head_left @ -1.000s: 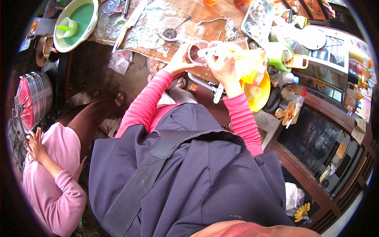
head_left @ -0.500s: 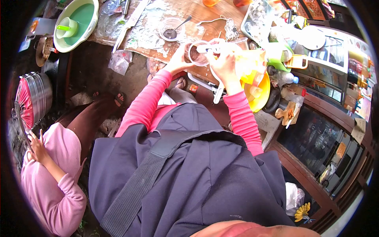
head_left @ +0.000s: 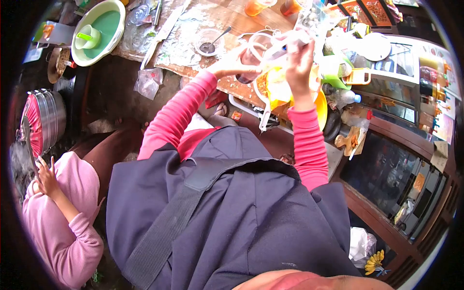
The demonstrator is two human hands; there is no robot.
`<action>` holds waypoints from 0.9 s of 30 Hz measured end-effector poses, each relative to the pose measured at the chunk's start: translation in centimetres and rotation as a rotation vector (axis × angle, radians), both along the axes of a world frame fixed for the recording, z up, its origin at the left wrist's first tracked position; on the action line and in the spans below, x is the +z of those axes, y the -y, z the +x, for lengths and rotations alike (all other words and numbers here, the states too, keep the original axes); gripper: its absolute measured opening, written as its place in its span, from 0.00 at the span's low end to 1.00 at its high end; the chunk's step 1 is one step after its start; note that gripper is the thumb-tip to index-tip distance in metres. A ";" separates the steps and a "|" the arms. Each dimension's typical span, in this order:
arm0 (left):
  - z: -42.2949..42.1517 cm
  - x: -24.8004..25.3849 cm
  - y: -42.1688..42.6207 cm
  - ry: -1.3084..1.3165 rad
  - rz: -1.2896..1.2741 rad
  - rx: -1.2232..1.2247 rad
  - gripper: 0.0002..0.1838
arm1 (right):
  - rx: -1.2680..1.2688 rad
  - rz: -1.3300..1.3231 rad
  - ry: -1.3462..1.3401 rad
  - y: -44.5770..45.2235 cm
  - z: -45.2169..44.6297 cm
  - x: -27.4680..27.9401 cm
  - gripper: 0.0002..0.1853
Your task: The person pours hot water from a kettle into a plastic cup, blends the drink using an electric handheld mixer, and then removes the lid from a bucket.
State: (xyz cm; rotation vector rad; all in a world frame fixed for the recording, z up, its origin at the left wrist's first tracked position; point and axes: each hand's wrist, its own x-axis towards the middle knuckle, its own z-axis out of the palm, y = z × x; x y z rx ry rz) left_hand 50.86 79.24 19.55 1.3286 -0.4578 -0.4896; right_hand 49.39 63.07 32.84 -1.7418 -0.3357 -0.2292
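My left hand point(head_left: 234, 65) is closed around the side of a clear plastic cup point(head_left: 249, 60) with dark contents, above the table's front edge. To its right, my right hand point(head_left: 300, 65) is raised with its fingers bent around a glaring white object point(head_left: 296, 36). A small blue part shows on it, but its kind is lost in the bright light. Left of the cup stands a clear plastic tub point(head_left: 203, 37) holding something dark and a metal spoon point(head_left: 223, 33). Below my right hand lies bright yellow and white material point(head_left: 276, 89), partly hidden.
A pale basin point(head_left: 77, 54) of green water with a green-handled cup stands at the upper left. A long knife point(head_left: 166, 30) lies on the wooden table. Drink cups point(head_left: 259, 7) stand at the back. At left, another person point(head_left: 67, 193) sits close by. A glass cabinet point(head_left: 382, 179) flanks the right.
My right hand has moved up and to the right with the white object, away from the cup's mouth. My left hand has shifted slightly right with the cup.
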 end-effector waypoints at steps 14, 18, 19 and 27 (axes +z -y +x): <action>5.0 14.0 1.1 0.337 -0.159 -0.133 0.36 | -0.089 -0.200 0.265 0.7 1.5 16.7 0.17; 4.2 15.4 0.7 0.269 -0.211 -0.102 0.36 | -0.006 -0.054 0.147 1.2 2.0 16.8 0.14; 4.2 15.8 0.4 0.304 -0.184 -0.135 0.37 | -0.075 0.136 0.014 -1.7 0.2 18.6 0.14; 4.0 15.4 0.3 0.409 -0.228 -0.091 0.35 | -0.005 0.243 0.165 -1.3 1.4 16.7 0.14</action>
